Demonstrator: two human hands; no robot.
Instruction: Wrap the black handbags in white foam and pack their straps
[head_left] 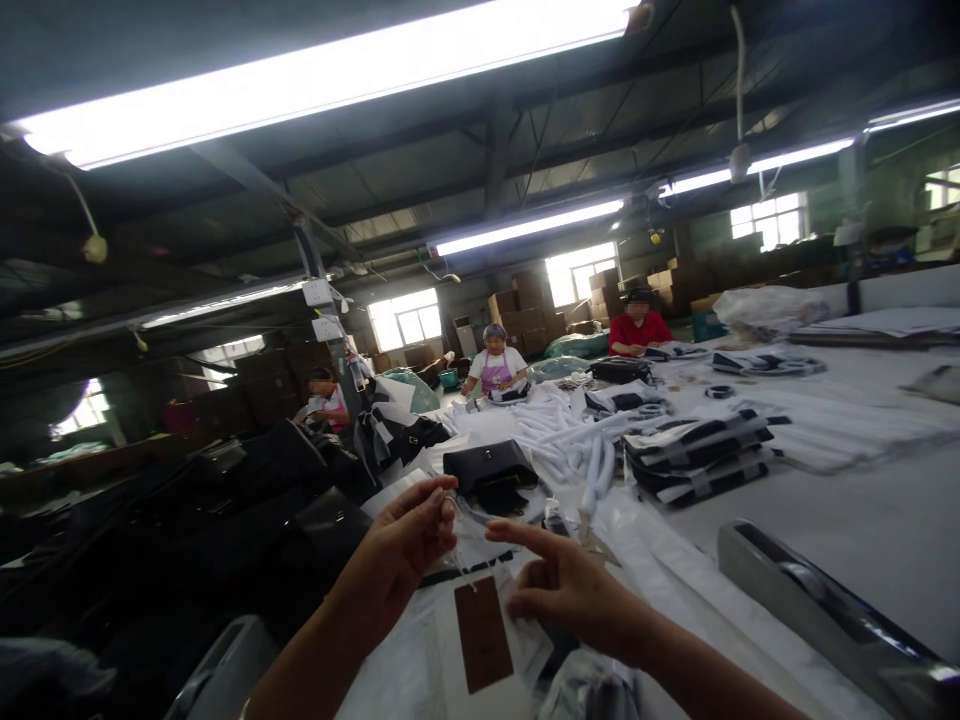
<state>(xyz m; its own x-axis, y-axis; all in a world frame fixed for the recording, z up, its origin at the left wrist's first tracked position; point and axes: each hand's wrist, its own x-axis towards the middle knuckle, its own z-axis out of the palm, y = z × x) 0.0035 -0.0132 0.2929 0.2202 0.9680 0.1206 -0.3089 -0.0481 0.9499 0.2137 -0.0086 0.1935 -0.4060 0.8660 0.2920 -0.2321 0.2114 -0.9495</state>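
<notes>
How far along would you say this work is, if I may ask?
The brown tag already hangs on its white string, and dark pieces lie stacked at right. The left hand appears to pinch the string; the right hand is open. The black bag ahead shows no such tag, so may remain; the dark pile is unclear.

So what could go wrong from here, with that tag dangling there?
The thin string on the brown tag could slip from the left hand's fingertips, or catch on the right hand, which is close by. The loosely heaped white rolls might shift if an arm brushes them. The stack of black-and-white bundles looks uneven, so a knock could slide it.
</notes>
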